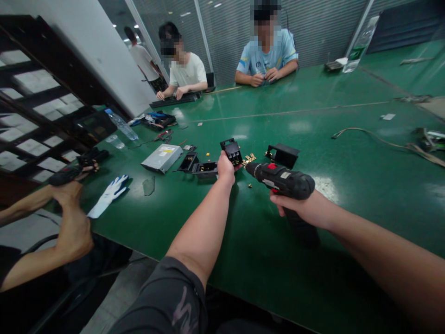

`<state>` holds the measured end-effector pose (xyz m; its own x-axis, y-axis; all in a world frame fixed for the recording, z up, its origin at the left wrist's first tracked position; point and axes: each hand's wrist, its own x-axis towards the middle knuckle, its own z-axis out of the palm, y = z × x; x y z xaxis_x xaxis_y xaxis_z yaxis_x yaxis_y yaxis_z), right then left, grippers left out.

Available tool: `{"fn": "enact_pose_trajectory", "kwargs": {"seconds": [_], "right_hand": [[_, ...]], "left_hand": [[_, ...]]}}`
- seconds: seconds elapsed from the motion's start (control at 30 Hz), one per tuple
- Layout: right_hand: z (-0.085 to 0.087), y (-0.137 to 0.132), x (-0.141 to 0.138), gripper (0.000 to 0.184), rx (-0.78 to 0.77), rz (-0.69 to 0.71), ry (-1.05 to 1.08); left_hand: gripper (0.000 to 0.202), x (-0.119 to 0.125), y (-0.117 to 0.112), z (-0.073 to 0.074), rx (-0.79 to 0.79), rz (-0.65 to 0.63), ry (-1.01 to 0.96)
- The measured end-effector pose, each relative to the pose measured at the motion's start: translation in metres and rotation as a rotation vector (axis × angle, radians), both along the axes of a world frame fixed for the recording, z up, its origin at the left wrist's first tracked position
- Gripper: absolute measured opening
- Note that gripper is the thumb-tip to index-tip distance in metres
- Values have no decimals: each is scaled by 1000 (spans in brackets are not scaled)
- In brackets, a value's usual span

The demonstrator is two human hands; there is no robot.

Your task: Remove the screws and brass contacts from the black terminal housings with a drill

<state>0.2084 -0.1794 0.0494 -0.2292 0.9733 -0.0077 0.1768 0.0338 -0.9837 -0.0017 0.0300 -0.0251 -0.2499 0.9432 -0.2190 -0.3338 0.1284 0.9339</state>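
My left hand [225, 168] is closed round a small black plastic housing [232, 150], holding it tilted just above the green table [278, 241]. My right hand [299, 208] grips the handle of a black cordless drill [283, 180] with a red switch. The drill's nose points left toward the housing and stops a short way from it. Brass-coloured metal pieces [249, 159] lie on the table between the two. Another black housing part [282, 154] stands just behind the drill.
Black casing parts [198, 166] and a silver drive box [162, 157] lie left of my hand. A white glove [108, 195] and a co-worker's arms [66, 222] are at the left edge. Two seated people work at the far side. A cable [375, 137] runs right.
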Motion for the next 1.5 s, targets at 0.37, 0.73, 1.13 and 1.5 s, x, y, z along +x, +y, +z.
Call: {"fn": "enact_pose_trajectory", "kwargs": {"seconds": [0.37, 0.73, 1.13, 1.5], "right_hand": [[1, -1, 0, 29, -28, 16, 12], [4, 0, -1, 28, -28, 16, 26], [0, -1, 0, 28, -5, 14, -7], [-2, 0, 0, 35, 17, 4, -4]], "left_hand": [[49, -1, 1, -3, 1, -5, -13], [54, -1, 1, -1, -8, -11, -20], [53, 0, -2, 2, 2, -7, -31], [50, 0, 1, -2, 7, -3, -26]]}}
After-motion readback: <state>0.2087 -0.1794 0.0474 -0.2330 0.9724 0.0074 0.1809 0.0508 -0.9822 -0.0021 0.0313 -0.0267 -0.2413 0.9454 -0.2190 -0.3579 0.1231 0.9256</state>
